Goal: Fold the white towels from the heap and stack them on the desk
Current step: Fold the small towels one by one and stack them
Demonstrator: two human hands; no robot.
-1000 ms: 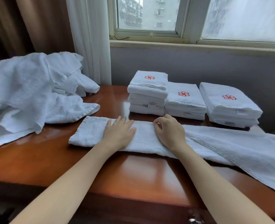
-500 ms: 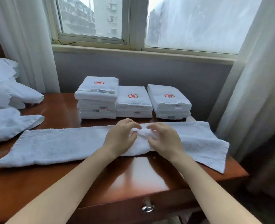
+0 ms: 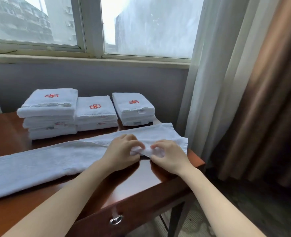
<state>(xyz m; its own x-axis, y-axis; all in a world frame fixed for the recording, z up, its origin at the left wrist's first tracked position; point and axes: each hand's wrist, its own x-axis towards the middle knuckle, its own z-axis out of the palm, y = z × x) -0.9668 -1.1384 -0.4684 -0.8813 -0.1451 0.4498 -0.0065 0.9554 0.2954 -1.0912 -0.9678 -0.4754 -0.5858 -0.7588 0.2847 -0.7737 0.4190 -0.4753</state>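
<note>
Head view: long white terry towel (image 3: 47,161), folded into a flat strip, lies along the glossy red-brown wooden surface (image 3: 141,178). Left hand (image 3: 122,151) and right hand (image 3: 170,156) each have a pinching grip on its near edge. Three squared stacks (image 3: 95,115) with red flower logos sit behind.

Long towel (image 3: 47,161) plain white; folded stacks (image 3: 96,115) also white, each top towel carrying a red-orange pinwheel flower logo. Desk (image 3: 8,130) glossy reddish-brown wood, drawer pull (image 3: 116,219) silver. Wall (image 3: 90,79) grey-blue, sheer curtain (image 3: 209,82) white, heavy curtain (image 3: 269,100) brown with vertical shading.
</note>
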